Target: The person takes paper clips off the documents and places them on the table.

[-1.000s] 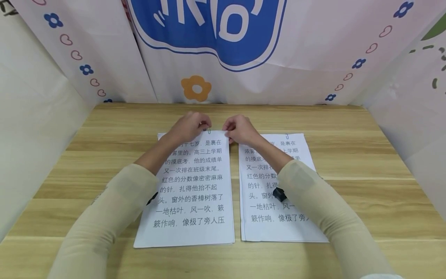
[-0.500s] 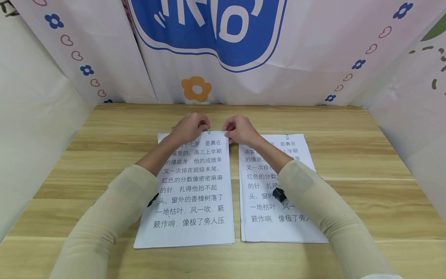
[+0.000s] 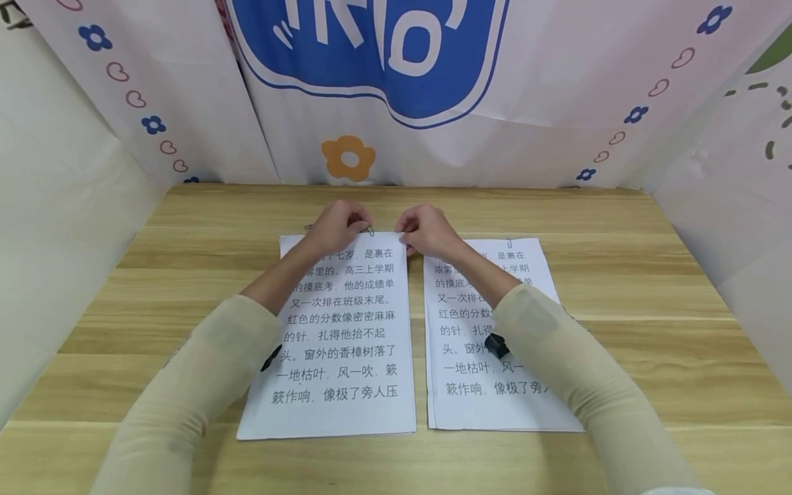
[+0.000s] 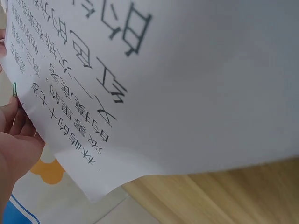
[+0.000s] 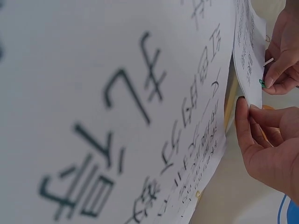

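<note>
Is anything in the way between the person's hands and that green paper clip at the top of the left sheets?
Nothing visible. The left hand already pinches the green paper clip at the top edge of the left sheets; the right hand holds that edge beside it.

We are wearing pale beige, close-fitting sleeves (image 3: 204, 371) reaching from the upper arms down past the elbows. Our forearms, wrists and both hands, left hand (image 3: 337, 227) and right hand (image 3: 427, 230), are showing bare, and a small black device (image 3: 496, 344) is peeking out under our right sleeve.
</note>
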Tool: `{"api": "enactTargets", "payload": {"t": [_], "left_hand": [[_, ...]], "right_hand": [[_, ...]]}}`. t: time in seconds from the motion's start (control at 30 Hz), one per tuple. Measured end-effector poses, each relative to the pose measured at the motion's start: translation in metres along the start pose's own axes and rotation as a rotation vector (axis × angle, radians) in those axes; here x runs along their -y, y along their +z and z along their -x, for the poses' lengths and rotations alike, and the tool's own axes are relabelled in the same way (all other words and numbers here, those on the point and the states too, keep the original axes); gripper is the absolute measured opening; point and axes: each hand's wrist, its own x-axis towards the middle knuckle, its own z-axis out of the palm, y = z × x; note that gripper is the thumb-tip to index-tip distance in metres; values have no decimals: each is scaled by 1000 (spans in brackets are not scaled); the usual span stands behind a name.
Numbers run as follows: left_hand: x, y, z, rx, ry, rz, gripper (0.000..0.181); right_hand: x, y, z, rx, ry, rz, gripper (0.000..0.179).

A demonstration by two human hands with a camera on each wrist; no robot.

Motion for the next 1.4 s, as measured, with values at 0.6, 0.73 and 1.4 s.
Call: {"api": "enactTargets", "payload": {"t": [0.6,0.73,1.4], "left_hand": [[0,-10,0,100,50,-99,14],[2,-10,1,94,61,-95,13],[10,-8,0,43,43,-27,12]], "right_hand": [[-2,0,0,10,-4,7,11],[-2,1,-1,12,2,2,11],[0,2,-1,15,9,7,11]]}}
